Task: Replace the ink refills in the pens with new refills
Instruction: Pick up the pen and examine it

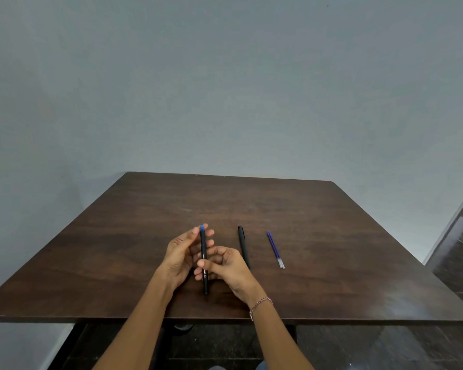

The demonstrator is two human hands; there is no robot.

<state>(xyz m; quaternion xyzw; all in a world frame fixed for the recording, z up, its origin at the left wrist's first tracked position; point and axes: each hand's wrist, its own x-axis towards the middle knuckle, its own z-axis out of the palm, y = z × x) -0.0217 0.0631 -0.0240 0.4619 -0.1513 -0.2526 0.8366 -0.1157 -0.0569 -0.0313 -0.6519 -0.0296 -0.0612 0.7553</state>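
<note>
Slim black pen with a blue end cap [203, 245] — raised over the dark brown wooden table [332, 236], upper barrel held between left hand [179, 255] thumb and fingers, lower barrel pinched by right hand [225, 268]. Right of the hands, nothing between: second black pen [243, 247], then two blue ink refills [275, 249] — flat on the tabletop.

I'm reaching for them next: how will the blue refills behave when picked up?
The refills look thin and round, so they would probably roll on the smooth table if nudged. Being so slender, they are likely light and slightly bendy.
</note>
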